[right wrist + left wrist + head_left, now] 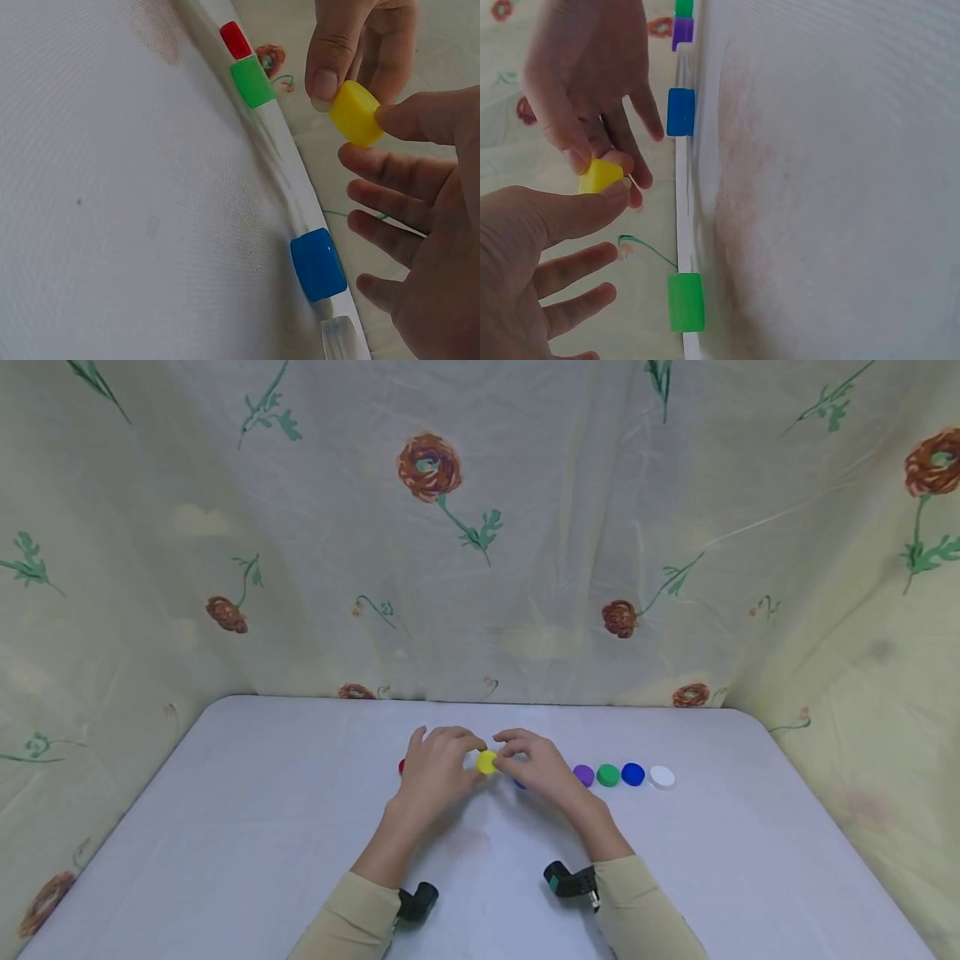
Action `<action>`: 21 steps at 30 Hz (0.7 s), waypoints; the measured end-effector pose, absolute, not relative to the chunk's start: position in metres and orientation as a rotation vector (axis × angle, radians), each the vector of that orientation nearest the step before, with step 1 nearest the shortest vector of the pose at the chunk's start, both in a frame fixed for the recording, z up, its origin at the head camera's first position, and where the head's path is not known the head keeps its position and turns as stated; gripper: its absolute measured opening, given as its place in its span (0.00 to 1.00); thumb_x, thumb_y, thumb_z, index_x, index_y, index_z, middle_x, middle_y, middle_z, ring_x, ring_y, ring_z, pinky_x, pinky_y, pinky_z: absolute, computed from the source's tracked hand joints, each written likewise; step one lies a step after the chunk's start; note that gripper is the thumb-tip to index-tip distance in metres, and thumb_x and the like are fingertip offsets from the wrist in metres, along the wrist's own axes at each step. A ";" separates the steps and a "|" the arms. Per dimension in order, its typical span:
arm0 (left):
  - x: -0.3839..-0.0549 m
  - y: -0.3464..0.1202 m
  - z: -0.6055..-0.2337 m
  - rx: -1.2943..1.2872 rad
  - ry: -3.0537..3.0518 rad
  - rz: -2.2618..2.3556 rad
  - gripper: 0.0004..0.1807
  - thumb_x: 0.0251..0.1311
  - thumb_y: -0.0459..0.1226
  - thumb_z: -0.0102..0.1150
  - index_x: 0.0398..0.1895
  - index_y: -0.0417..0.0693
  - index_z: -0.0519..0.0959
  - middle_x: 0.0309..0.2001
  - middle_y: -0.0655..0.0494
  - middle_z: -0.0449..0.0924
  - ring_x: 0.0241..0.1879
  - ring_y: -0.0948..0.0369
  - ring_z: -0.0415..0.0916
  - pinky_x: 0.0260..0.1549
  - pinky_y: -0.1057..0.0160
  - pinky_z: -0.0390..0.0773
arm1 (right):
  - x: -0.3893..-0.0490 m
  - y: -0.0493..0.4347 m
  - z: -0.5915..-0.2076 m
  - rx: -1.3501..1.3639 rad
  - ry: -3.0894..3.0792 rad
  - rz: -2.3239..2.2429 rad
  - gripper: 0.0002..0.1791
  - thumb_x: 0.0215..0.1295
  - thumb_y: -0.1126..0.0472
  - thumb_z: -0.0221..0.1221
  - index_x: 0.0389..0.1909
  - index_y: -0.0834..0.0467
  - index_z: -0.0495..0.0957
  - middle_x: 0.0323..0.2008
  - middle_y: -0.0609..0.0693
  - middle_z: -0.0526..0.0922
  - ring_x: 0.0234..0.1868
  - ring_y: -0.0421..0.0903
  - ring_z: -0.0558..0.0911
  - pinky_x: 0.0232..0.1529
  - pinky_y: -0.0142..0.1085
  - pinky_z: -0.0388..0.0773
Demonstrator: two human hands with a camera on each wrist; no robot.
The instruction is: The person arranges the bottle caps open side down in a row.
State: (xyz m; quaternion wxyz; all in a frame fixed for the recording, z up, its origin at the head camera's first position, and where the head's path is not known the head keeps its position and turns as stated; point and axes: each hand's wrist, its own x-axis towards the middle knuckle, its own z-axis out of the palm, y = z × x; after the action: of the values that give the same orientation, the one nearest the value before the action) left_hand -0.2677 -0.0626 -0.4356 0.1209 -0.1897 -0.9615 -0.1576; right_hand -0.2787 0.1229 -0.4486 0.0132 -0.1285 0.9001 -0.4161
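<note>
Both hands are meeting above the white table (262,827): the left hand (438,770) and right hand (542,766) are pinching one yellow cap (487,762) between fingertips, seemingly lifted just off the row of caps (622,774) beyond.

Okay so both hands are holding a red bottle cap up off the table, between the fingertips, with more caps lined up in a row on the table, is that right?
Not quite: the cap is yellow, not red. The right wrist view shows the yellow cap pinched between the left hand and right hand, off the table. The rest holds: other caps sit in a row, among them a blue cap.
</note>
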 end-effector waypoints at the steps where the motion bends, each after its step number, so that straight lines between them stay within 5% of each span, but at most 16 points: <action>1: -0.268 -0.062 -0.435 -0.557 -2.806 -0.461 0.17 0.54 0.47 0.71 0.48 0.60 0.86 0.54 0.59 0.85 0.59 0.53 0.78 0.66 0.33 0.62 | -0.279 0.123 -0.449 -0.397 2.800 -1.294 0.10 0.65 0.54 0.61 0.31 0.55 0.86 0.62 0.51 0.79 0.71 0.56 0.69 0.71 0.57 0.65; 14: -0.267 -0.063 -0.435 -0.558 -2.857 -0.445 0.14 0.57 0.46 0.68 0.47 0.60 0.87 0.54 0.57 0.84 0.60 0.52 0.77 0.66 0.32 0.61 | -0.278 0.130 -0.449 -0.476 2.785 -1.142 0.08 0.63 0.56 0.64 0.38 0.54 0.87 0.64 0.51 0.78 0.72 0.57 0.68 0.72 0.59 0.62; 21: -0.266 -0.062 -0.437 -0.551 -2.875 -0.474 0.14 0.56 0.46 0.69 0.46 0.60 0.87 0.53 0.57 0.85 0.59 0.52 0.78 0.65 0.32 0.63 | -0.277 0.129 -0.451 -0.517 2.851 -1.040 0.16 0.63 0.55 0.66 0.51 0.53 0.84 0.66 0.53 0.75 0.72 0.57 0.68 0.72 0.57 0.63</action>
State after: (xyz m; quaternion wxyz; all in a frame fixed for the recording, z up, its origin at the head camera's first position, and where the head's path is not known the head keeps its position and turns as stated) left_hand -0.2664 -0.0622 -0.4366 0.0880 -0.1851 -0.9657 -0.1594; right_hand -0.2775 0.1288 -0.4506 0.0317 -0.1678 0.9257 -0.3376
